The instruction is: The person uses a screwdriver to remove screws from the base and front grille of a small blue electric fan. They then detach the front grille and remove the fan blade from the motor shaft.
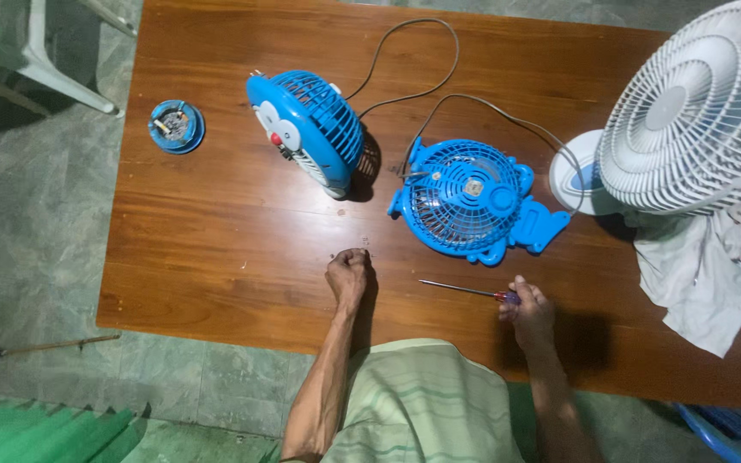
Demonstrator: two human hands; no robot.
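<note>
My left hand (349, 273) rests on the wooden table (216, 223), fingers curled in a fist beside a few tiny screws (364, 243). A screwdriver (465, 291) with a red and blue handle lies level over the table, its shaft pointing left, gripped by my right hand (528, 310). Just beyond the screwdriver lies a blue fan housing with a round grille (472, 199), flat on the table. A second blue fan part with a cartoon face (306, 129) stands tilted to its left. Grey cords (439, 90) run from both toward the far edge.
A white standing fan (696, 107) leans over the table's right end, with a white cloth (701, 270) under it. A small round blue part (176, 126) lies at the far left. A white plastic chair (19, 51) stands on the tiled floor.
</note>
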